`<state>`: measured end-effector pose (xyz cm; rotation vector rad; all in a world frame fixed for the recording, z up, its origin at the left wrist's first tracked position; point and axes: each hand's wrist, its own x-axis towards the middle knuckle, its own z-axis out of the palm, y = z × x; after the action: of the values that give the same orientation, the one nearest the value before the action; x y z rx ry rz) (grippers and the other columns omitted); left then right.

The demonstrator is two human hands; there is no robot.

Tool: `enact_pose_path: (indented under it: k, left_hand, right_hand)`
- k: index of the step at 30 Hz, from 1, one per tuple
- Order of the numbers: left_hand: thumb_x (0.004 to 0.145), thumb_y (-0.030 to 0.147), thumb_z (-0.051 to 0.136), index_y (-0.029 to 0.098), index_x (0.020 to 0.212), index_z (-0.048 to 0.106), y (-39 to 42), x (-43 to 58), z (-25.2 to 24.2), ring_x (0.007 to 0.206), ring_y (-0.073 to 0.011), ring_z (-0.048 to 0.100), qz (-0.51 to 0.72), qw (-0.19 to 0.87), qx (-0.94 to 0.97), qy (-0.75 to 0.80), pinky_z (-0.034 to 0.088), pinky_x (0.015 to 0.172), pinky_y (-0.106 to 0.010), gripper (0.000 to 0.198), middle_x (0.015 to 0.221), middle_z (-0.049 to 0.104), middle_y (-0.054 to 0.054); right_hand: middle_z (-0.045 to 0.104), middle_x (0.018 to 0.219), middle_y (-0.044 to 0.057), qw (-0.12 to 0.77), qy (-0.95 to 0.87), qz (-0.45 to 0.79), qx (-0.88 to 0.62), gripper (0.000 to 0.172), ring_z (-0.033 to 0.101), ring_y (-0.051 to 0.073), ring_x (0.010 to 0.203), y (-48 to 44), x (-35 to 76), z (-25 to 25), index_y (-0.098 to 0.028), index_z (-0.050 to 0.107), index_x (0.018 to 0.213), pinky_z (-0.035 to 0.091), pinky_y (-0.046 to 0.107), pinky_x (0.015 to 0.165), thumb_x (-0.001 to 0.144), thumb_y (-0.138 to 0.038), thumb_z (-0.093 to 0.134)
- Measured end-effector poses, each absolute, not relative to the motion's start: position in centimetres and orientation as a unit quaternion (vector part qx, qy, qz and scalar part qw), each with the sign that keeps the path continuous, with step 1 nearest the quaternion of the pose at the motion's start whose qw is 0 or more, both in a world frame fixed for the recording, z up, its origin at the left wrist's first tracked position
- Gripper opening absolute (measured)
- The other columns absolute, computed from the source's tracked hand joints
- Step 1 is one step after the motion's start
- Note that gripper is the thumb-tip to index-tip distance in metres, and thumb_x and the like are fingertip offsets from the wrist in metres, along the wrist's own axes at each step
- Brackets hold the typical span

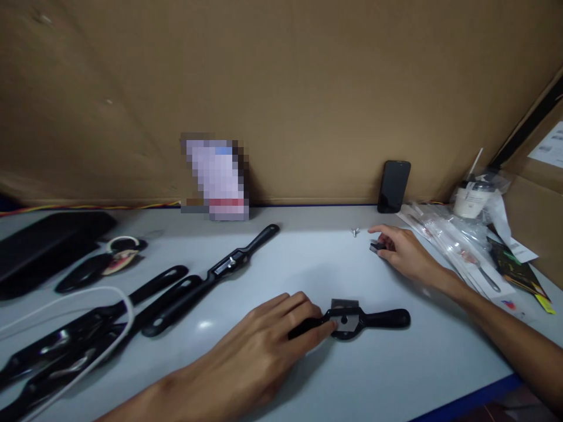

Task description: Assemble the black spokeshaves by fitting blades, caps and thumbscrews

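My left hand (285, 331) is closed round the left handle of a black spokeshave (387, 319) on the table. Its thumb presses on the flat metal blade (345, 320), which has a hole and lies across the tool's middle. Farther right, my right hand (402, 249) pinches a small dark metal piece (376, 247), perhaps the cap, between thumb and fingers, with the index finger stretched out. Just beyond its fingertips lie small silver screws (355, 232). A second spokeshave (229, 265), with its cap fitted, rests left of my left hand.
More black spokeshaves (65, 334) lie at left under a white cable (125, 296), near a dark case (53, 240) and a ring of tape (123, 243). A phone (394, 186) leans against the cardboard wall (308, 88). Plastic packets (457, 246) and a cup (472, 199) stand right.
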<state>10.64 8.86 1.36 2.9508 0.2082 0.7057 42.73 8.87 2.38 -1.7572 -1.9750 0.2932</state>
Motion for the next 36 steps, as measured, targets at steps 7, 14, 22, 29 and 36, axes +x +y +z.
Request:
enact_pose_path:
  k: [7,14,22,29,36]
  left_hand:
    - [0.080,-0.007,0.050,0.021,0.136,0.066,8.9,10.4,0.0,0.092,-0.0257,0.063,0.237,0.080,0.966,0.062,0.054,0.068,-0.035,0.065,0.108,0.068,-0.009]
    - [0.073,-0.007,0.052,0.019,0.135,0.063,8.9,10.4,1.1,0.090,-0.0235,0.066,0.220,0.061,0.971,0.068,0.058,0.071,-0.033,0.068,0.105,0.070,-0.007]
    - [0.079,-0.007,0.044,0.018,0.129,0.065,9.0,10.5,0.6,0.086,-0.0229,0.064,0.249,0.068,0.964,0.061,0.058,0.069,-0.033,0.060,0.103,0.069,-0.009]
    - [0.081,-0.009,0.044,0.015,0.136,0.064,8.9,10.4,1.4,0.087,-0.0239,0.065,0.213,0.043,0.975,0.054,0.059,0.068,-0.034,0.064,0.102,0.070,-0.009]
    - [0.088,-0.009,0.039,0.014,0.134,0.064,8.9,10.6,1.5,0.083,-0.0230,0.066,0.231,0.050,0.970,0.051,0.059,0.065,-0.034,0.058,0.098,0.070,-0.009]
  right_hand:
    - [0.066,0.083,0.000,0.374,-0.640,0.309,-0.595,0.018,0.062,0.019,0.077,7.1,40.2,3.5,-0.021,0.068,0.091,0.049,0.033,0.072,0.079,-0.009,0.065]
    - [0.070,0.080,-0.001,0.361,-0.605,0.461,-0.540,0.013,0.062,0.017,0.077,3.7,36.2,4.5,-0.023,0.074,0.088,0.049,0.031,0.072,0.078,-0.015,0.070]
    - [0.064,0.086,0.001,0.268,-0.719,0.284,-0.576,0.024,0.058,0.021,0.090,3.0,35.2,3.2,-0.022,0.061,0.075,0.044,0.035,0.081,0.076,-0.003,0.076]
    - [0.068,0.115,0.006,0.187,-0.750,0.344,-0.533,0.044,0.063,0.024,0.104,3.3,36.4,4.5,-0.020,0.069,0.124,0.050,0.037,0.091,0.083,-0.017,0.086]
    - [0.063,0.121,0.008,0.152,-0.786,0.310,-0.512,0.036,0.061,0.026,0.113,2.7,36.4,4.3,-0.021,0.073,0.115,0.052,0.040,0.100,0.082,-0.013,0.086]
